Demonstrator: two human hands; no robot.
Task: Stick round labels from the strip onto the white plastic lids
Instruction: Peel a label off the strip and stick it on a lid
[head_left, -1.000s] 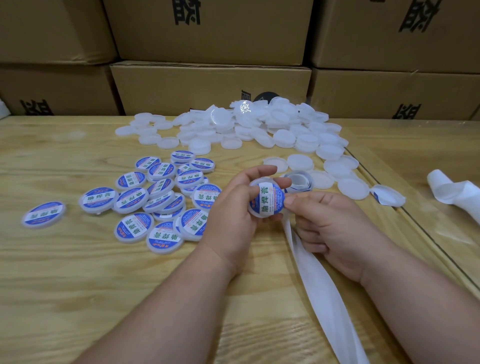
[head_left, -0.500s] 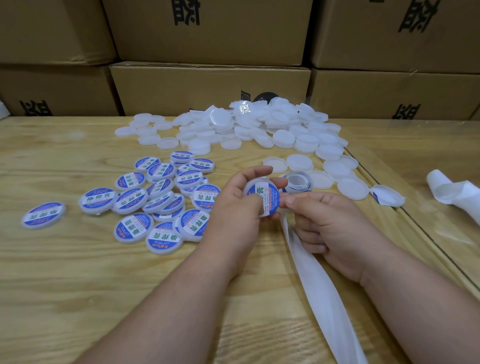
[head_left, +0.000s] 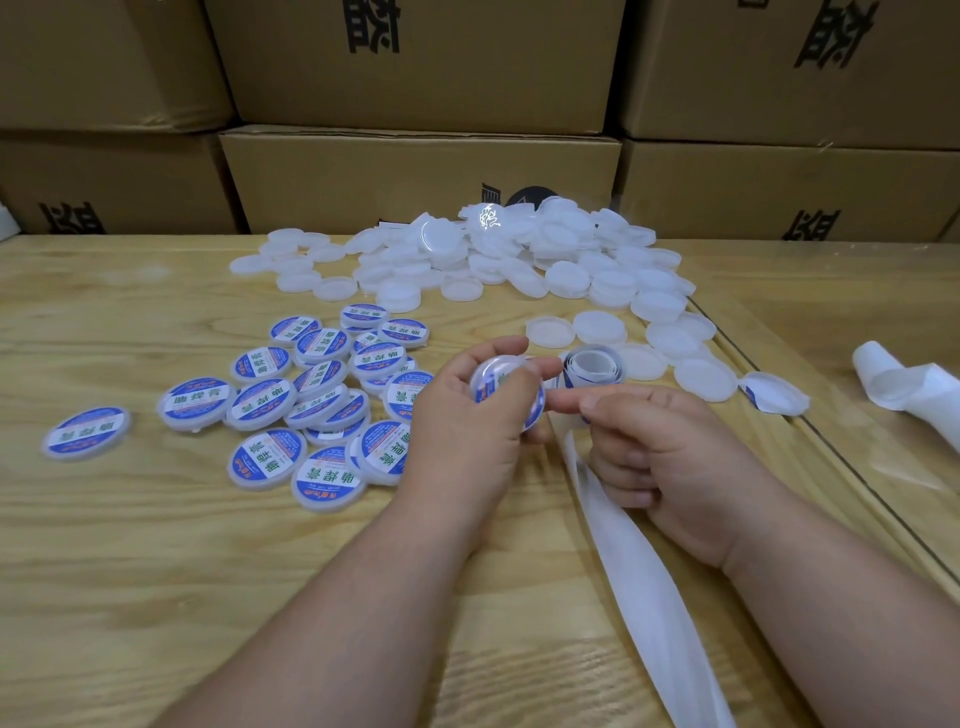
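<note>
My left hand (head_left: 467, 415) grips a white lid (head_left: 506, 389) with a blue and white round label on it. The lid is tilted, and my fingers cover part of the label. My right hand (head_left: 670, 452) is just to its right, with the index finger stretched out to touch the lid's rim. Its other fingers are curled beside the white backing strip (head_left: 649, 597). Whether they hold the strip does not show. The strip runs from a small label roll (head_left: 592, 366) under my right hand toward me. Plain white lids (head_left: 519, 260) are heaped at the back.
Several labelled lids (head_left: 322, 405) lie in a loose pile left of my hands, with one apart (head_left: 85, 434) at the far left. Used backing (head_left: 909, 384) lies crumpled at the right, past a seam in the table (head_left: 831, 441). Cardboard boxes (head_left: 415, 171) wall off the back.
My left hand has turned the lid from label-facing-me to tilted away. My right thumb and finger have come off the label face, and only the index finger now touches the rim.
</note>
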